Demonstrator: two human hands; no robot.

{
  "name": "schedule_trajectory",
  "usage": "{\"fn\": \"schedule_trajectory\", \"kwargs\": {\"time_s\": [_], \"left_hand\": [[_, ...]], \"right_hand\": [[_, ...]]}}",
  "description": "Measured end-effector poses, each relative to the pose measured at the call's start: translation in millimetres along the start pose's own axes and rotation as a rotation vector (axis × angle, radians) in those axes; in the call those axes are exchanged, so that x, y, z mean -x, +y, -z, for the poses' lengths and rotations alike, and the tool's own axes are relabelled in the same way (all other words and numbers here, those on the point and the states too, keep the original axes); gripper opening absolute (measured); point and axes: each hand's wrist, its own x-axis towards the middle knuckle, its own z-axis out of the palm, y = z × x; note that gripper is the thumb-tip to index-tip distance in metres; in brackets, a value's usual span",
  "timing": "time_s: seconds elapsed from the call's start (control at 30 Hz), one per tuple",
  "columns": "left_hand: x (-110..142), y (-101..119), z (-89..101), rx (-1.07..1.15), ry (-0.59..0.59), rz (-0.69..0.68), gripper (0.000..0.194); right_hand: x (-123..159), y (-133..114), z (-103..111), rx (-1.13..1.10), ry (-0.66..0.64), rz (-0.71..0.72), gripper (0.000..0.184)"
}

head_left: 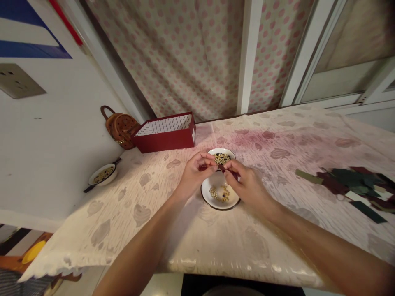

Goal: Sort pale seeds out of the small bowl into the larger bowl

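Note:
My left hand [199, 167] and my right hand [245, 179] meet above two white dishes at the middle of the table. A small dark maroon strip [221, 167] sticks out from the pinched fingers of my right hand. The left fingers are closed close beside its other end; what lies between them is too small to make out. Under the hands, the nearer white bowl [207, 198] holds some pale yellow beads and a dark one. Just behind, a second white bowl [233, 155], partly hidden by my fingers, is filled with yellow and black beads.
A pile of dark green, maroon and white strips [354, 185] lies at the right. An open red box [165, 139] and a brown backpack-shaped bag [121, 127] stand at the back left. By the left wall is a handled white dish [108, 177] of beads.

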Motion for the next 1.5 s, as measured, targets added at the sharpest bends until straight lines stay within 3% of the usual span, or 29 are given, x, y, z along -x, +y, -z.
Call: {"fn": "schedule_trajectory", "kwargs": {"time_s": [0.13, 0.27, 0.4, 0.63, 0.9, 1.13, 1.3, 1.5], "left_hand": [[-9, -10, 0.5, -0.047, 0.127, -0.042, 0.024], [-16, -17, 0.3, -0.275, 0.185, -0.112, 0.016], [-8, -11, -0.1, -0.499, 0.082, -0.147, 0.018], [9, -1, -7.7, -0.938, -0.242, -0.307, 0.016], [7, -5, -13.1, -1.156, -0.319, -0.430, 0.016], [7, 7, -19.2, -1.366, -0.454, -0.252, 0.015], [8, 6, -16.8, -1.231, -0.391, -0.213, 0.013], [4, -2, -3.5, -0.390, -0.124, -0.042, 0.025]], "right_hand": [[-1, 2, -1, 0.036, 0.016, -0.005, 0.008], [-2, 4, 1, 0.052, 0.061, -0.011, 0.007], [-3, 4, 2, 0.042, 0.087, -0.036, 0.009], [-3, 6, 1, 0.064, 0.115, -0.045, 0.008], [-3, 6, 1, 0.062, 0.109, -0.042, 0.009], [-3, 9, -1, 0.045, 0.107, -0.044, 0.010], [-3, 8, -1, 0.032, 0.111, -0.058, 0.010], [-2, 2, 1, 0.005, 0.101, -0.033, 0.008]]}}
